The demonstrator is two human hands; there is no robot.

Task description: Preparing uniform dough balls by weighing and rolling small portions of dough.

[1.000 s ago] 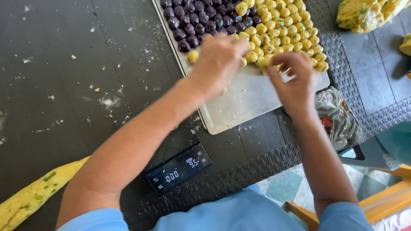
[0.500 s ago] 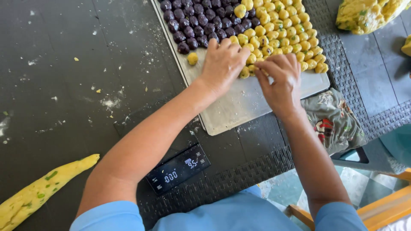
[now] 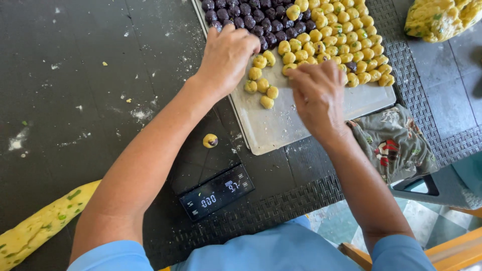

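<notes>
Head view: the left hand (image 3: 227,55) lies palm-down on the metal tray (image 3: 281,125), fingers loosely curled over the yellow dough balls (image 3: 261,86) at the near edge of the rows; whether it grips one cannot be told. The right hand (image 3: 317,93) hovers just beside them, fingertips pinched together, any content hidden. One loose ball (image 3: 210,140) sits on the black scale (image 3: 217,193) near the tray, and a patterned cloth (image 3: 394,143) lies right of the tray.

The flat metal baking tray (image 3: 321,123) is lying half bare: its near end is offering passage. Its far end is packed with yellow dough balls (image 3: 346,40) and dark purple dough balls (image 3: 251,15). Left of the tray, the black table (image 3: 75,75) is lying open; the black digital scale (image 3: 213,185) is blocking the approach just before the tray's near corner.
</notes>
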